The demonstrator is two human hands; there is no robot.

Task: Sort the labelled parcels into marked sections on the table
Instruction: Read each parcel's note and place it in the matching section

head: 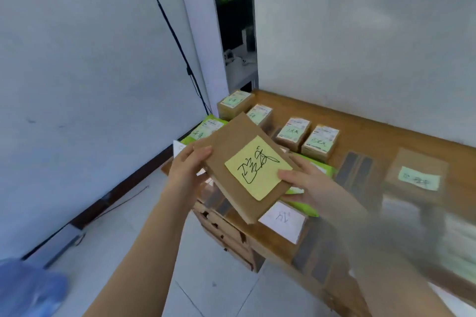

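Both hands on it: the left hand (189, 167) clamps the near-left edge of the brown parcel (239, 147), fingers curled under and thumb on top, while the right hand (306, 183) closes on the opposite edge, thumb pinning the corner of the yellow sticky note (257, 167). The parcel is held in the air, tilted, above the front edge of the wooden table (365, 131), handwriting facing up. The smart play, by my reading: read that note, match it to a marker, then lower the parcel flat inside its section, clear of the dark tape strips (355, 167). Watch that the note doesn't peel under the thumb. Behind it sit small labelled boxes (319, 141) in a row and green packets (206, 127) at the left end; a white section card (283, 219) lies just below the parcel. Farther right, another box (417, 175), blurred. White walls (90, 85) around, a black cable (175, 36) hanging, pale tiled floor (219, 278) below
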